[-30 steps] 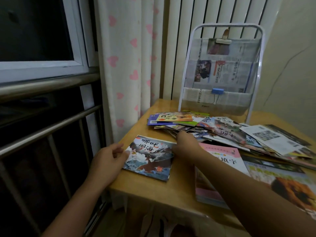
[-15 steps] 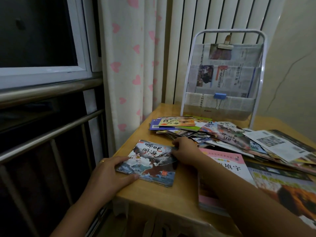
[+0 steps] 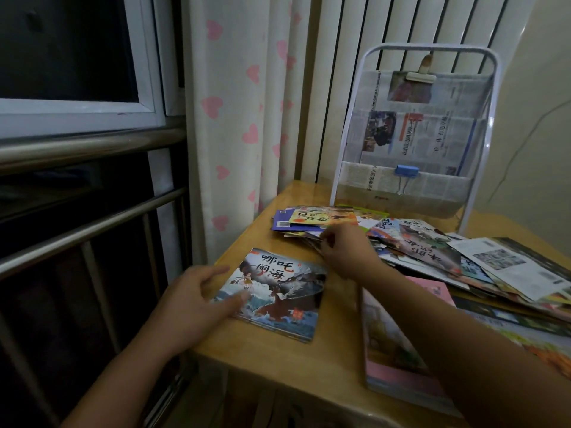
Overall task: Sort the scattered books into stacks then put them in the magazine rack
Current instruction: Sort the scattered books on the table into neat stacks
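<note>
Left hand: fingers loosely extended, thumb laid on the left edge of the picture book; grip released, nothing clasped. The book lies flat on the near left corner of the desk, cover up, title 哪吒闹海 in dark characters over a dragon and waves.

Right of it, a pink-covered book stack lies partly under the right forearm; no writing readable on it.

Right hand: fingers curled at the near edge of the scattered books, pinching thin booklets there; which one cannot be told. Pile is fanned and overlapping across the middle and right of the desk. One yellow cover shows large characters, upside down, not readable. White back covers carry QR codes.

Far edge of the desk: white wire magazine rack, upright, pockets lined with newspaper, blue binder clip on the lower pocket, pale clip at top. Newsprint too small to read.

Desk surface: light wood, glossy. Behind: white curtain with pink hearts, ribbed wall panel, window frame and steel rails at left.
</note>
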